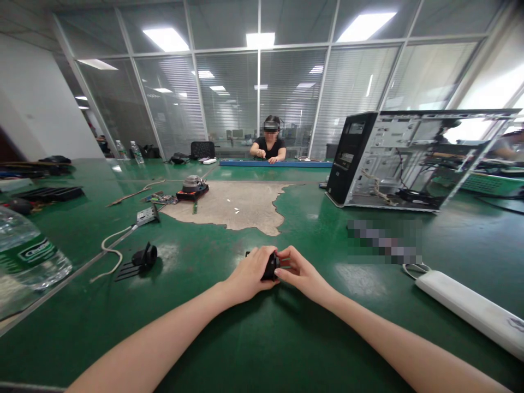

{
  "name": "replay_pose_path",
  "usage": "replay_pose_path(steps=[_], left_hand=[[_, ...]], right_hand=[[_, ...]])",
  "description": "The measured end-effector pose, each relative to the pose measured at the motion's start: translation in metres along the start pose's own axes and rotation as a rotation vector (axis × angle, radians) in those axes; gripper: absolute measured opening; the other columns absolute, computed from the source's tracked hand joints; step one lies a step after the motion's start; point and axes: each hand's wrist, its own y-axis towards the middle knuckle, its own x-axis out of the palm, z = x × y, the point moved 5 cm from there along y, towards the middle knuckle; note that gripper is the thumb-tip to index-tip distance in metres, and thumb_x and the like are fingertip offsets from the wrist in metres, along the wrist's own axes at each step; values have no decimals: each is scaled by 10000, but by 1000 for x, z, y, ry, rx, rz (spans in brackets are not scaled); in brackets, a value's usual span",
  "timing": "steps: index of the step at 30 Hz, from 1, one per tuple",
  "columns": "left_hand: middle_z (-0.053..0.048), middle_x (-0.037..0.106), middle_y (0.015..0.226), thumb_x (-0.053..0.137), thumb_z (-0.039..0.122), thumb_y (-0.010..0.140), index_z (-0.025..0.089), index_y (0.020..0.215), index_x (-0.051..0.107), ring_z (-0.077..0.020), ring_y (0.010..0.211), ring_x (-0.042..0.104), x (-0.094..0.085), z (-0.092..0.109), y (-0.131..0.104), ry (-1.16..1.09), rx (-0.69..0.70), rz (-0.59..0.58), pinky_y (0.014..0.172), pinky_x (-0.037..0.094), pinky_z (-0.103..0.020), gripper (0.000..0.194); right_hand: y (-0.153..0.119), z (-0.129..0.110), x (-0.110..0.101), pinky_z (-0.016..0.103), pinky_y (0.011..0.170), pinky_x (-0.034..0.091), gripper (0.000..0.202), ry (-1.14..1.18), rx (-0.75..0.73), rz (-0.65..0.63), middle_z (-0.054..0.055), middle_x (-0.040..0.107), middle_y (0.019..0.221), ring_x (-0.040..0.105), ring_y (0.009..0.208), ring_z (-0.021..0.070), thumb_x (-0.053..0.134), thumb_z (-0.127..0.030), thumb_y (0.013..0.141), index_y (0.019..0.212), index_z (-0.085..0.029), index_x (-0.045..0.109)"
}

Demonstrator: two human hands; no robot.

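Note:
My left hand (249,271) is wrapped over a small black plastic part (270,267) just above or on the green tabletop; I cannot tell whether the part touches it. From the other side, my right hand (302,274) pinches the part's right end between thumb and fingers. Most of the part is hidden under my left fingers, so its exact kind does not show. Left of my hands lies another black plastic piece (143,257) with a round end and several thin prongs. Behind that piece is a small metal bracket (146,215) with a pale cable.
A computer case (354,158) with its side off stands at right, near a white power strip (470,308). A cooler with an orange-black base (192,186) sits by a bare patch (245,204). At left is a water bottle (28,251). A person (270,144) works across the table.

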Motion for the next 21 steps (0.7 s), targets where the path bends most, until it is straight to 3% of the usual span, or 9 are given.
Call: replay_pose_path(steps=[6,10,17,21], left_hand=[[-68,483,1091,633,284,690,215,1154,323,-225,944,473,0,0,1,-11,7,14,795,414,-366,562],[-63,490,1062,648,270,669,217,1144,328,-224,939,473,1,-2,2,-27,-11,7,790,412,-362,575],[-62,481,1076,628,259,684,224,1146,323,-224,926,474,0,-2,3,-31,-18,-17,772,414,-359,555],[-62,485,1054,635,269,683,216,1129,337,-226,923,477,0,-1,2,-26,-13,-10,774,414,-359,540]], right_hand=[[1,0,-1,281,691,472,199,29,8,47,-13,525,821,565,752,122,569,-318,756,832,-198,430],[4,4,-4,306,713,477,250,-15,52,99,8,534,871,569,782,139,589,-345,733,862,-193,439],[-2,0,-2,320,770,475,303,79,27,-36,12,553,922,570,892,156,628,-305,709,908,-215,418],[0,1,-4,303,716,477,254,46,29,35,-2,544,859,574,810,145,606,-341,723,852,-207,433]])
